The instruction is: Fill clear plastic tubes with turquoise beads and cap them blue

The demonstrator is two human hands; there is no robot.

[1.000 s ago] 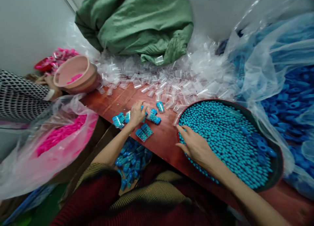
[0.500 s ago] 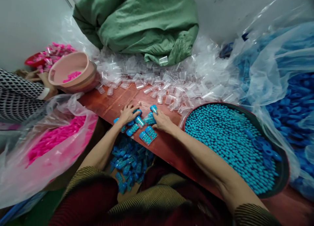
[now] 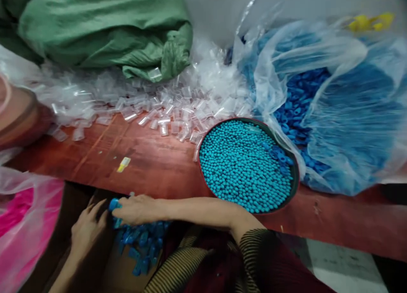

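Observation:
My left hand point(image 3: 87, 227) is over the cardboard box point(image 3: 117, 265) below the table edge, fingers apart and nothing visible in them. Close by on its right, my right hand point(image 3: 135, 209) is curled around a small blue-capped container point(image 3: 113, 204), which sticks out at the fingertips. Under both hands, the box holds a heap of similar small blue containers point(image 3: 143, 242), clear plastic with blue contents. My right forearm passes along the front edge of the red table point(image 3: 152, 166).
A round tub point(image 3: 296, 180) of blue beads point(image 3: 244, 166) stands on the table. Clear plastic sleeves point(image 3: 165, 123) are heaped behind, beneath a green sack point(image 3: 108, 30). At right is a bag point(image 3: 356, 115) of blue parts; at left, a pink basin point(image 3: 19, 119) and pink pieces point(image 3: 15, 210).
Both hands have moved from the tabletop down over the box. The blue containers that lay on the table are gone from it. The view has swung right.

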